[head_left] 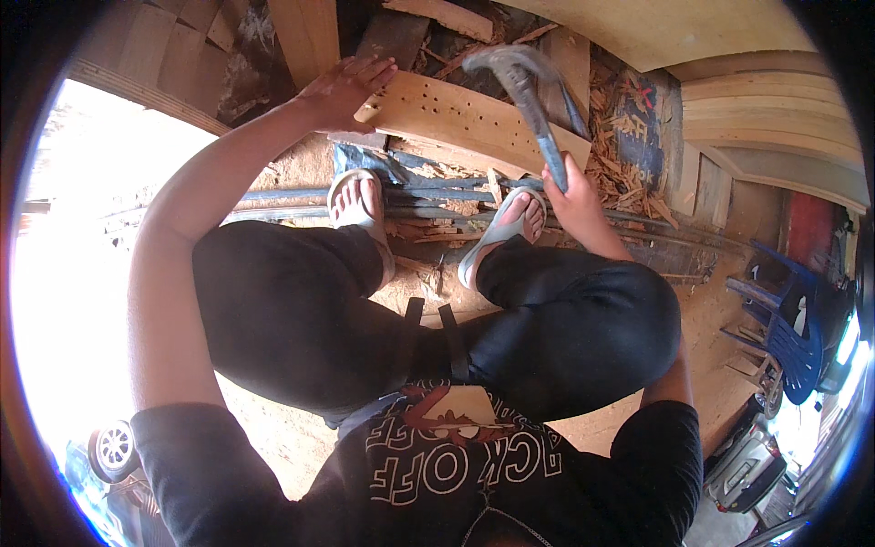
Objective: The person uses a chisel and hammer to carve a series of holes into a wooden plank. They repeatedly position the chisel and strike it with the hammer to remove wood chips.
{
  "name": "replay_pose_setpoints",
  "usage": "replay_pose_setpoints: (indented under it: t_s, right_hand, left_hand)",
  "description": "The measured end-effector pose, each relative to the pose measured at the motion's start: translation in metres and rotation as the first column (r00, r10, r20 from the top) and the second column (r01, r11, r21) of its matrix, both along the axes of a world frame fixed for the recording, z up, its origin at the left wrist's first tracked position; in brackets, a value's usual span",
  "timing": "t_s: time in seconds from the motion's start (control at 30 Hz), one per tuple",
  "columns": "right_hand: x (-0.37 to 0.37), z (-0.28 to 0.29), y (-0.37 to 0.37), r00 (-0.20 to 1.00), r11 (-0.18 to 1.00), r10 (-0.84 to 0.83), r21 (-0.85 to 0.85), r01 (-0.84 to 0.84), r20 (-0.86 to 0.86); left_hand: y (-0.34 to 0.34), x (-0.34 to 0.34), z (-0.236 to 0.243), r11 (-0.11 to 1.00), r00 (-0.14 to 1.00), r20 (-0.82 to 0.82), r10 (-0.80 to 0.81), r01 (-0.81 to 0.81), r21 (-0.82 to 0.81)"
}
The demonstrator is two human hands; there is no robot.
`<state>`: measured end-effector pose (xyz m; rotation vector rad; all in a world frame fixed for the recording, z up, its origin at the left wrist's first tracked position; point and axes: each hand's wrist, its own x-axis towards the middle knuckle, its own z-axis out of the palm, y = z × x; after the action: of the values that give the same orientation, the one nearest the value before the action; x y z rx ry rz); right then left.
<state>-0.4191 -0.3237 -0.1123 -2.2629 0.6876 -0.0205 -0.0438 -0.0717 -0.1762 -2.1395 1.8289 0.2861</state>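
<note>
My left hand (346, 94) grips the left end of a pale wooden board (465, 114), its fingers along the far edge and its thumb by the near edge. Several small dark holes dot the board's face. In my right hand (577, 202) is the handle of a hammer (521, 77) with a long, curved metal head. The head is raised over the right half of the board, apart from it as far as I can see. Part of the handle is hidden inside my fist.
Wood chips (629, 173) and offcuts litter the ground around the board. Dark rods or pipes (428, 196) run across near my sandalled feet (360, 205). Stacked planks (775, 109) stand at the right, with a blue plastic chair (788, 337) farther back. Vehicles show at both lower edges.
</note>
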Motion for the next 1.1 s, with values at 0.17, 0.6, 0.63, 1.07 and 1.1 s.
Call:
replay_pose_setpoints:
  t_s: [0.17,0.6,0.63,1.07,1.1]
  right_hand:
    - [0.005,0.003,-0.027,0.943,0.942,0.158,-0.240,-0.233,-0.294]
    - [-0.011,0.008,-0.013,0.954,0.891,0.195,-0.365,-0.269,-0.228]
    - [-0.016,0.007,-0.015,0.970,0.925,0.139,-0.323,-0.198,-0.197]
    - [-0.255,-0.111,-0.077,0.700,0.829,-0.559,-0.273,0.488,-0.444]
    - [-0.272,-0.125,-0.074,0.679,0.820,-0.569,-0.270,0.504,-0.464]
  left_hand:
    - [-0.003,0.002,0.006,0.999,1.000,0.002,-0.020,0.020,0.029]
    - [-0.003,0.003,0.014,0.996,0.998,0.021,-0.051,0.049,0.068]
    - [-0.002,0.003,0.015,0.996,0.998,0.024,-0.059,0.057,0.073]
    - [-0.002,0.001,0.016,0.996,0.998,-0.064,0.000,0.006,0.086]
    - [-0.003,0.001,0.018,0.995,0.998,-0.055,-0.005,0.010,0.103]
